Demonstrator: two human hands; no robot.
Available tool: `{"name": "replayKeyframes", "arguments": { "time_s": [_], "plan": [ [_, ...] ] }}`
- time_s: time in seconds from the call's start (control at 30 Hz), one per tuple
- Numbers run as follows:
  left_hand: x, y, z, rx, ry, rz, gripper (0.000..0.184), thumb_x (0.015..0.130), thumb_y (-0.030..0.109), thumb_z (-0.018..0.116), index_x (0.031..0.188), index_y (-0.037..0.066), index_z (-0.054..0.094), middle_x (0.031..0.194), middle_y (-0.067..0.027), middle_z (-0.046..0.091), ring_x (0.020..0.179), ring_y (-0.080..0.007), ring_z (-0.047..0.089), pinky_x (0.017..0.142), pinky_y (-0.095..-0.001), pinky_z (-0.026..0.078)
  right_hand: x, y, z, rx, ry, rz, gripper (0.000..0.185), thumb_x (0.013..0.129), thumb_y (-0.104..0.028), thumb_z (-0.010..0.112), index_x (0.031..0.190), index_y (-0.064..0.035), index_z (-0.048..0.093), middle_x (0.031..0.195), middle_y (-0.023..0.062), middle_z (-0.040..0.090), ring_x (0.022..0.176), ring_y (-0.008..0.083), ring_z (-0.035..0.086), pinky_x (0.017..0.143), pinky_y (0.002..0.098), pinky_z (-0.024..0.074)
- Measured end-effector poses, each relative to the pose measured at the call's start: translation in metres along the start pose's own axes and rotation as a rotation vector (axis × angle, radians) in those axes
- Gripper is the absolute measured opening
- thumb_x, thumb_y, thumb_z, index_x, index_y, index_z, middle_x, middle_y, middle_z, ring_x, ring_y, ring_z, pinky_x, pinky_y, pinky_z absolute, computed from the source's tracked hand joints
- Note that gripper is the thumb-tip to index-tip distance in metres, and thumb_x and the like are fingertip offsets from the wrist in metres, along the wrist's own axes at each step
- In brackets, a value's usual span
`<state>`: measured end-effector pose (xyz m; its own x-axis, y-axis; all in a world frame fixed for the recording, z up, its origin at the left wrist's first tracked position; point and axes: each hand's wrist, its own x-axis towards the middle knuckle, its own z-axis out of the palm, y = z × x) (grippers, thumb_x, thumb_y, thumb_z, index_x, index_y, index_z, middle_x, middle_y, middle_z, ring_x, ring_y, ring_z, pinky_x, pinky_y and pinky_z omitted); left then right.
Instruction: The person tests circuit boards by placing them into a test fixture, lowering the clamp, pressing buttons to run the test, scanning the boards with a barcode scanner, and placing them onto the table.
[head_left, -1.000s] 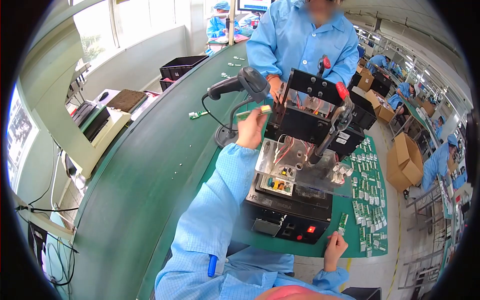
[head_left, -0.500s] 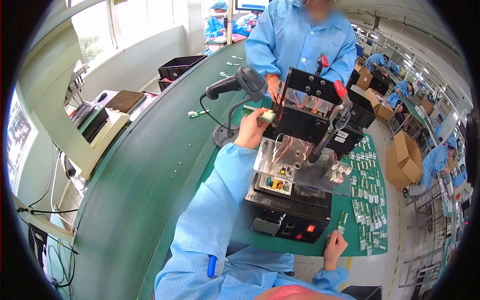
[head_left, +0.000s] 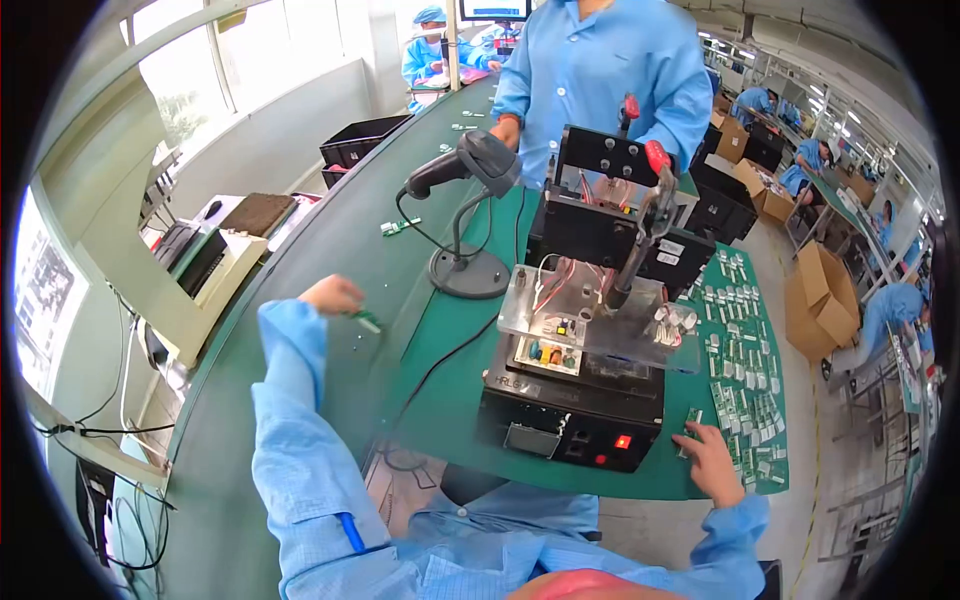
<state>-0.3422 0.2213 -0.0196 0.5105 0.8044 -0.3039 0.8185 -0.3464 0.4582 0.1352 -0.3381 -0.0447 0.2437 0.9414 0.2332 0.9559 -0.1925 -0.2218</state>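
My left hand point(head_left: 335, 295) is out over the green work surface to the left, slightly blurred, its fingers closed on a small green circuit board point(head_left: 367, 321). On the right, my right hand point(head_left: 712, 464) reaches over another small circuit board point(head_left: 694, 416) lying on the green mat. Its fingers are spread, with the tips at that board and partly covering it. Between my hands stands a black test fixture point(head_left: 570, 415) with a lit red switch, a clear plate and a red-tipped toggle clamp point(head_left: 657, 190). A board with yellow parts point(head_left: 548, 355) sits under the plate.
A barcode scanner point(head_left: 465, 165) stands on a round base behind my left hand, its cable crossing the mat. Several rows of circuit boards point(head_left: 745, 370) lie at the right. Across the table stands a person in a blue coat point(head_left: 610, 80). A cardboard box point(head_left: 820, 300) is beyond the right edge.
My left hand has moved from beside the upper fixture, down and left over the work surface, with a circuit board. My right hand has moved up onto the nearby board, its fingers spreading.
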Motion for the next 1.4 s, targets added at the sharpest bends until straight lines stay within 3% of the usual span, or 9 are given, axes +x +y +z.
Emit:
{"name": "replayKeyframes", "arguments": {
  "time_s": [0.13, 0.23, 0.33, 0.43, 0.57, 0.97, 1.03, 1.13, 1.4],
  "plan": [
    [-0.034, -0.067, 0.013, -0.101, 0.067, -0.236, 0.055, 0.07, 0.032, 0.079, 0.116, 0.005, 0.066, 0.091, -0.0114, 0.07, 0.078, -0.0191, 0.066, 0.07, -0.0324, 0.054, 0.008, 0.009, -0.014, 0.028, -0.124, -0.103, 0.041, 0.072, 0.006, 0.058, 0.106, -0.0125, 0.071, 0.114, 0.0093, 0.062, 0.107, 0.0315, 0.055, 0.092, 0.0399, 0.0457],
    [-0.038, -0.104, 0.03, -0.054, 0.354, -0.298, 0.056, 0.073, 0.035, 0.077, 0.118, 0.006, 0.064, 0.115, -0.0195, 0.063, 0.107, -0.0319, 0.061, 0.09, -0.0427, 0.05, 0.011, 0.009, -0.018, 0.047, -0.149, -0.127, 0.034, 0.072, 0.001, 0.065, 0.103, -0.013, 0.073, 0.112, 0.0082, 0.062, 0.102, 0.0292, 0.056, 0.09, 0.038, 0.0464],
    [-0.046, -0.088, 0.042, 0.252, 0.656, -0.351, 0.05, 0.075, 0.029, 0.073, 0.117, 0.005, 0.062, 0.108, -0.0198, 0.061, 0.105, -0.0339, 0.059, 0.089, -0.04, 0.05, 0.012, 0.001, -0.022, 0.048, -0.147, -0.177, 0.029, 0.072, -0.005, 0.071, 0.099, -0.0129, 0.074, 0.111, 0.0078, 0.063, 0.099, 0.0275, 0.055, 0.088, 0.038, 0.0465],
    [-0.03, -0.058, 0.048, 0.104, 0.87, -0.113, 0.036, 0.079, 0.024, 0.066, 0.111, 0.008, 0.063, 0.109, -0.0186, 0.056, 0.109, -0.0359, 0.054, 0.091, -0.0438, 0.047, 0.011, -0.005, -0.023, 0.086, -0.208, -0.211, 0.029, 0.071, -0.006, 0.073, 0.099, -0.0133, 0.074, 0.111, 0.0076, 0.063, 0.099, 0.0276, 0.056, 0.088, 0.0381, 0.0465],
    [-0.017, 0.032, 0.069, -0.169, 0.838, 0.275, 0.026, 0.082, 0.014, 0.063, 0.106, 0.005, 0.062, 0.11, -0.0172, 0.056, 0.106, -0.0362, 0.054, 0.092, -0.0426, 0.045, 0.005, -0.003, -0.008, 0.142, -0.165, -0.223, 0.03, 0.07, -0.004, 0.072, 0.1, -0.0098, 0.072, 0.114, 0.0101, 0.063, 0.1, 0.0302, 0.057, 0.089, 0.0388, 0.0468],
    [0.014, 0.089, 0.152, -0.278, 0.95, 0.405, 0.016, 0.081, 0.007, 0.059, 0.096, 0.003, 0.062, 0.105, -0.0154, 0.057, 0.104, -0.0349, 0.053, 0.09, -0.0421, 0.043, 0.024, 0.018, 0.004, 0.103, -0.07, -0.098, 0.028, 0.078, 0.005, 0.061, 0.104, -0.0035, 0.066, 0.112, 0.0119, 0.062, 0.103, 0.0311, 0.057, 0.089, 0.0383, 0.0471],
    [0.009, 0.09, 0.153, -0.215, 0.967, 0.436, 0.014, 0.08, 0.005, 0.058, 0.094, 0.004, 0.061, 0.103, -0.0143, 0.056, 0.101, -0.0338, 0.053, 0.088, -0.0429, 0.043, 0.026, 0.029, 0.022, 0.206, 0.286, -0.027, 0.027, 0.079, 0.003, 0.063, 0.105, -0.0033, 0.064, 0.111, 0.0125, 0.062, 0.104, 0.0319, 0.057, 0.091, 0.0387, 0.0458],
    [0.008, 0.094, 0.151, -0.259, 0.907, 0.436, 0.012, 0.081, 0.005, 0.058, 0.092, 0.004, 0.061, 0.102, -0.0133, 0.056, 0.1, -0.0329, 0.053, 0.087, -0.0428, 0.043, 0.041, -0.039, 0.002, 0.301, 0.578, 0.181, 0.03, 0.078, 0.003, 0.064, 0.107, -0.0042, 0.062, 0.11, 0.0124, 0.061, 0.104, 0.0321, 0.057, 0.092, 0.039, 0.0449],
    [0.005, 0.098, 0.151, -0.245, 0.88, 0.467, 0.013, 0.081, 0.004, 0.056, 0.093, 0.003, 0.062, 0.104, -0.0133, 0.055, 0.102, -0.0318, 0.052, 0.088, -0.0413, 0.042, 0.111, -0.149, 0.028, 0.079, 0.522, -0.041, 0.023, 0.081, -0.006, 0.066, 0.105, -0.0082, 0.064, 0.105, 0.0061, 0.059, 0.099, 0.0288, 0.056, 0.085, 0.0399, 0.0449]
  ]
}}
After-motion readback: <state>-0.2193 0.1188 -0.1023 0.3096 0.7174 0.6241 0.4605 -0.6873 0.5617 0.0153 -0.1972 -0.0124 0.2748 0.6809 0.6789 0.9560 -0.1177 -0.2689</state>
